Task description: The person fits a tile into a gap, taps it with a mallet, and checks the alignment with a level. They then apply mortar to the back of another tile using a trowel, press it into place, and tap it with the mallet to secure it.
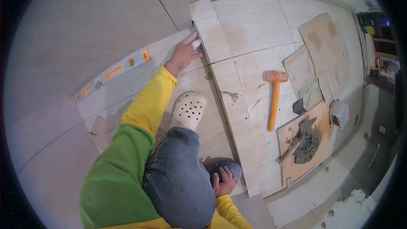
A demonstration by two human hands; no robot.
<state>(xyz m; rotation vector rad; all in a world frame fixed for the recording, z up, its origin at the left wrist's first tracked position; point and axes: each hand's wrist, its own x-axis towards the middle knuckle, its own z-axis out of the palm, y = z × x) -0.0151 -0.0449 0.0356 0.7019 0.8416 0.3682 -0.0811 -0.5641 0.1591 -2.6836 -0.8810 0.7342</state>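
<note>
**A:** How were the hands found?

**B:** They were held well apart. The left hand [184,53] was stretched out, its fingers laid against the nearest long edge of a narrow tile strip [210,29], and nothing was clasped. Whether the white bit at one fingertip was tape or a spacer could not be told. The right hand [224,181] was spread open on a dark shoe [231,168], close to the body.

**A:** How was the strip expected to handle?

**B:** It was judged stiff, weighty for its width and brittle, with corners easily chipped. The face was thought likely to be smooth, so a hold along both long edges near the middle was judged safest.

**A:** What was noted farther out?

**B:** A spirit level [112,73] was laid just left of the left hand. A white clog [188,110] was seen between the hands. To their right lay an orange mallet [274,99]. Beyond it, a heap of grey mortar [307,146] was carried on a wooden board [292,169]. A small white tub [339,113] was set beside the board, but its contents could not be made out.
</note>
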